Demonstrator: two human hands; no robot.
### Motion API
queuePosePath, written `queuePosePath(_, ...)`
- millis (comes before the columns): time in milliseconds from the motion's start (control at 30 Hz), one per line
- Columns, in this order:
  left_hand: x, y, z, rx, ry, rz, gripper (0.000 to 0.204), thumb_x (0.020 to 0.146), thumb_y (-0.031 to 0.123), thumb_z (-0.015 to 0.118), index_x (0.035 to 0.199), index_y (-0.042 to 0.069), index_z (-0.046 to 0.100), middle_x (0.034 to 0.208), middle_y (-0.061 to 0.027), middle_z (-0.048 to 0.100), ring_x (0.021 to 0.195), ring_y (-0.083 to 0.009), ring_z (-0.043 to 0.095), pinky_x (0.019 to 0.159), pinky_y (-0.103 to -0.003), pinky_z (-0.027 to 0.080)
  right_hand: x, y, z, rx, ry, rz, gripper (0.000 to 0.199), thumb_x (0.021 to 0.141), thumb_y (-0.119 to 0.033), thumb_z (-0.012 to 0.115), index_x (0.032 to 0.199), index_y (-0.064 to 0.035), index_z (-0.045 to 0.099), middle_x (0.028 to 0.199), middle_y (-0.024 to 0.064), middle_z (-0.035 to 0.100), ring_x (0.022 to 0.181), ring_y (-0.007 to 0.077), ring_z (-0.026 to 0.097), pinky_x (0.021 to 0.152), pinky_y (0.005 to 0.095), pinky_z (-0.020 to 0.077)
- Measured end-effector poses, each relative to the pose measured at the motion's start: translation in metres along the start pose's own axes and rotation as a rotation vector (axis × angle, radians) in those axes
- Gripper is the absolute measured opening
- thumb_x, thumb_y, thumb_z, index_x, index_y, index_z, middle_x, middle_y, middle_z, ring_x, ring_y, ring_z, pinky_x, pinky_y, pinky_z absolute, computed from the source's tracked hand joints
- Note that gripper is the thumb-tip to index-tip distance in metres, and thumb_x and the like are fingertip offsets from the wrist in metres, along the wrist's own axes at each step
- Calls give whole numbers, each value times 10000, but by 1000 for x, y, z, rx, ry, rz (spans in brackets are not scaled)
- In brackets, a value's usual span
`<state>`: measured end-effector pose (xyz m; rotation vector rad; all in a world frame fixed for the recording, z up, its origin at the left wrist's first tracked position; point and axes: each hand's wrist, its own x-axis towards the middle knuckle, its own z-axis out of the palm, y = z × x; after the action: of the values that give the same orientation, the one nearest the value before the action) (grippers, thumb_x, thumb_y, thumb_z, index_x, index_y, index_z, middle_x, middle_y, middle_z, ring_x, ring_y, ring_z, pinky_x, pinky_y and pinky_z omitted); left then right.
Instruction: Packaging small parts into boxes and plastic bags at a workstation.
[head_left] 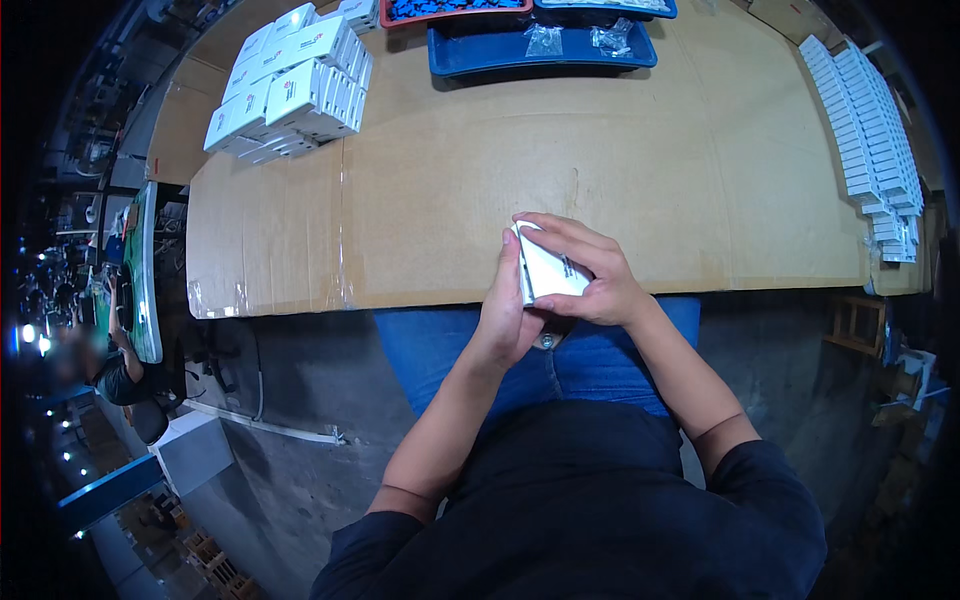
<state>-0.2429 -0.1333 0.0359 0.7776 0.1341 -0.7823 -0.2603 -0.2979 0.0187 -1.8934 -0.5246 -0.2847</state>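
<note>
Between my two hands, just above the table's near edge, is a small white box [552, 270] with printing on its face. My left hand [508, 305] is closed along its left side, the thumb upright against the edge. My right hand [598, 272] wraps the box from the right, its fingers over the far end and its thumb at the near end. Both palms hide parts of the box, so I cannot tell whether its flaps are closed.
Stacked white boxes [290, 85] stand at the far left of the cardboard-covered table [480, 190]. At the back, a blue tray [545, 62] holds clear plastic bags, beside a red tray [400, 18] of blue pieces. White boxes in long rows [865, 140] line the right edge. A person [120, 370] sits far left.
</note>
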Motion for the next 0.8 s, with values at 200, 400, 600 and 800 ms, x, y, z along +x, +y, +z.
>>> queuePosePath(200,10,3,-15,-271,-112,19,758,1112,606,238,1567,23,398,1442,-249,582,1282,-385,618,1080,-506,515,20,7,-30,1004,599,255,615,1011,-257,702,1526,4,488,1485,175,569,1346,304,587,1153,428,465)
queuePosePath(400,33,18,-29,221,107,549,608,1115,437,249,1498,6,443,1481,-248,551,1358,-342,563,1155,-458,449,15,23,-49,73,589,174,312,865,-30,811,1123,-39,636,1343,152,613,1231,267,636,1033,400,536)
queuePosePath(600,18,30,-73,771,276,782,463,1100,294,381,1452,12,481,1532,-220,502,1430,-329,505,1185,-434,383,-16,17,-58,-457,108,150,144,835,-6,736,954,-37,662,1266,122,702,1167,316,688,1099,487,519)
queuePosePath(800,-18,49,-89,1642,333,854,367,983,144,644,1347,110,675,1542,-165,520,1466,-377,459,1247,-629,190,-30,5,-48,-464,-4,234,400,793,-366,889,1039,-86,742,1220,85,728,1215,286,669,1218,623,351)
